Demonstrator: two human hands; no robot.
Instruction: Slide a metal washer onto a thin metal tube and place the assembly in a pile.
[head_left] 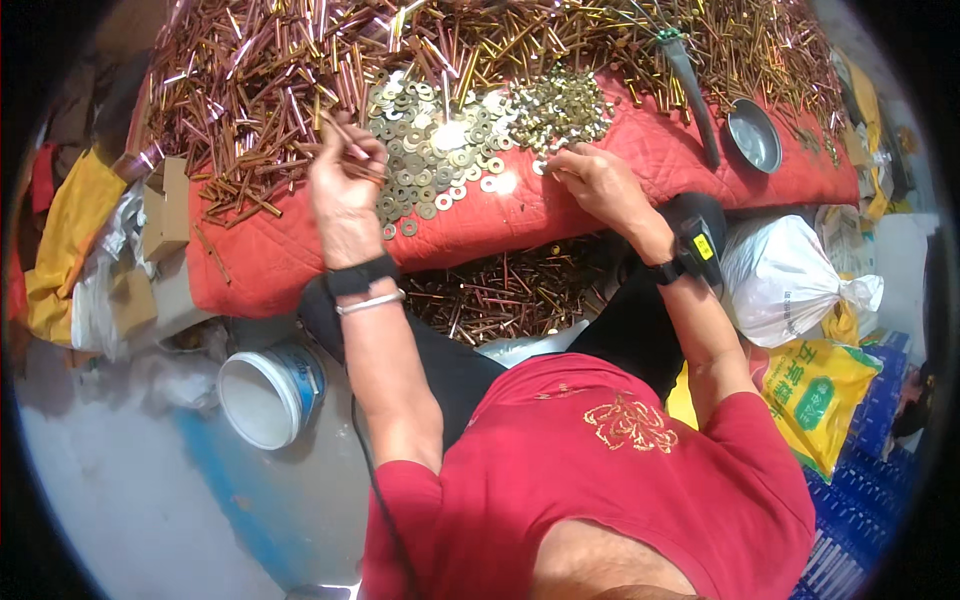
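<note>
My left hand (345, 170) is closed around a few slim coppery metal rods; their ends stick out at the fingers. It hovers at the left edge of a spread of flat round washers (425, 150). My right hand (600, 185) is pinched, fingertips pointing down at the near edge of a heap of small shiny nuts (560, 105). Whatever lies between those fingertips is too small to make out. Long heaps of coppery rods (260, 90) cover the far and left parts of a red quilted cloth (270, 250).
A grey metal bowl (755, 135) and a dark-handled tool (690, 95) lie at the right. More rods (500, 300) are piled below the cloth's front edge. A white bucket (262, 398) stands left; a tied white bag (785, 280) and a yellow packet (815, 395) sit right.
</note>
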